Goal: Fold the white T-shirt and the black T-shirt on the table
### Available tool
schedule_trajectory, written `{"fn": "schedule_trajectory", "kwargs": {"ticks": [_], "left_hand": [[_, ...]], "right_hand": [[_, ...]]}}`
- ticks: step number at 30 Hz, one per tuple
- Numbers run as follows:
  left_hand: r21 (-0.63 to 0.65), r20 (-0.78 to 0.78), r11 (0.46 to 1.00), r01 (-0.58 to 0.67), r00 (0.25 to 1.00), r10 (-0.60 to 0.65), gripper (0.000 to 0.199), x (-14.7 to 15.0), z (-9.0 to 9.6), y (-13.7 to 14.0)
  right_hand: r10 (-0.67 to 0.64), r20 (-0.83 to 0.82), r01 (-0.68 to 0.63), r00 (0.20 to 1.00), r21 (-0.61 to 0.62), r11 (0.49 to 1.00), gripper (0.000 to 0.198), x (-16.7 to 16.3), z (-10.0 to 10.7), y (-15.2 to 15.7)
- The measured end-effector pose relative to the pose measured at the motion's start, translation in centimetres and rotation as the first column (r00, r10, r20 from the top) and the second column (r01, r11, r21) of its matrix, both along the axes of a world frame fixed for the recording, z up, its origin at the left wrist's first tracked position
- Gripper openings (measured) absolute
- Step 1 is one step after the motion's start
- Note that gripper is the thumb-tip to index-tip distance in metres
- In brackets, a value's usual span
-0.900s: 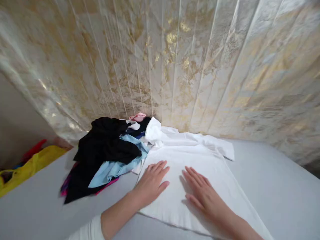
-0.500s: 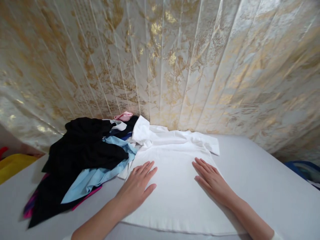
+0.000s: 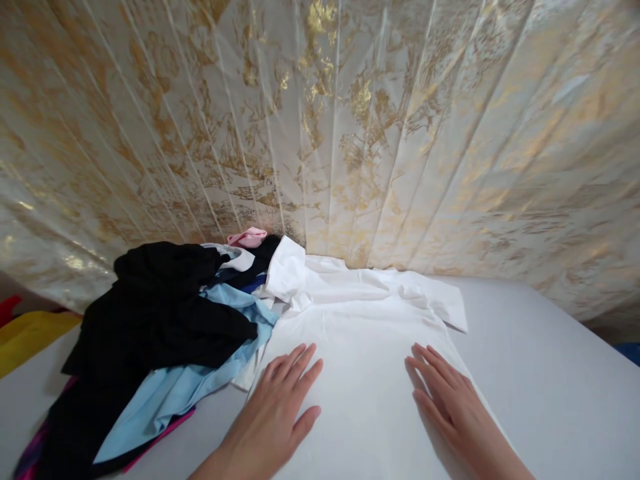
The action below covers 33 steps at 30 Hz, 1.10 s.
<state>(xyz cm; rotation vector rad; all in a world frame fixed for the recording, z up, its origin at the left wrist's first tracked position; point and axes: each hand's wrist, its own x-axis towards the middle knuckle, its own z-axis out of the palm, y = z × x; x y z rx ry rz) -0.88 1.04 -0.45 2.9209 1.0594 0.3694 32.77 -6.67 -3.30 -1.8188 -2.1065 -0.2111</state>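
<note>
A white T-shirt [image 3: 360, 373] lies spread out, its sleeves and collar end toward the curtain and its lower part running out of the bottom of the view. My left hand [image 3: 280, 407] rests flat on the shirt's left side, thumb and fingers apart. On the right side, my right hand [image 3: 447, 400] is over the cloth with fingers stretched out, a shadow beneath it; whether it touches the fabric I cannot tell. Neither hand grasps anything. The shirt's left sleeve [image 3: 287, 267] overlaps the edge of a clothes pile, and the right sleeve [image 3: 447, 303] has wrinkles beside it.
Left of the shirt is a heap of clothes: a black garment [image 3: 160, 320], a light blue one [image 3: 165, 400] and a pink piece [image 3: 247, 237]. A gold-patterned curtain [image 3: 320, 133] hangs behind the white table [image 3: 540, 373]. Yellow cloth [image 3: 37, 337] shows at far left.
The view has come closer, so the shirt's hem has dropped out of the picture. Both hands appear lower, with the right one farther right; they remain open.
</note>
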Motion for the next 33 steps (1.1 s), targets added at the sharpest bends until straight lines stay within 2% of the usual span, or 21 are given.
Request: {"fn": "schedule_trajectory", "kwargs": {"ticks": [6,12,15,19,22,28,33], "left_hand": [[-0.056,-0.005,0.998,0.005,1.0,-0.005,0.058,0.0,0.4,0.1],[-0.094,-0.022,0.995,-0.022,1.0,0.02,0.058,0.0,0.8,0.0],[-0.083,-0.022,0.996,-0.022,1.0,0.021,0.058,0.0,0.7,0.0],[-0.057,-0.01,0.998,-0.028,1.0,0.028,0.054,0.2,0.4,0.0],[-0.039,-0.009,0.999,-0.016,1.0,0.016,0.054,0.1,0.1,0.2],[-0.014,0.02,1.0,0.015,1.0,-0.014,0.054,-0.1,-0.1,0.5],[0.017,0.051,1.0,0.026,0.998,-0.027,0.051,-0.1,-0.5,0.7]], "right_hand": [[0.094,0.191,-0.112,0.977,0.088,0.99,0.066,-2.3,-0.3,-0.4],[0.107,0.266,-0.13,0.958,0.07,0.989,0.068,-2.5,0.4,-0.1],[0.088,0.24,-0.103,0.967,0.05,0.993,0.065,-1.9,0.2,-0.2],[-0.055,0.16,0.053,0.986,0.015,0.998,0.056,0.2,-0.8,-0.5],[-0.091,0.108,0.092,0.99,-0.006,0.996,0.052,2.2,-1.2,-0.5],[-0.075,-0.009,0.075,0.997,-0.052,0.996,0.047,5.0,-0.1,-0.7],[-0.141,-0.097,0.133,0.985,-0.084,0.987,0.041,6.8,0.7,-1.6]]}}
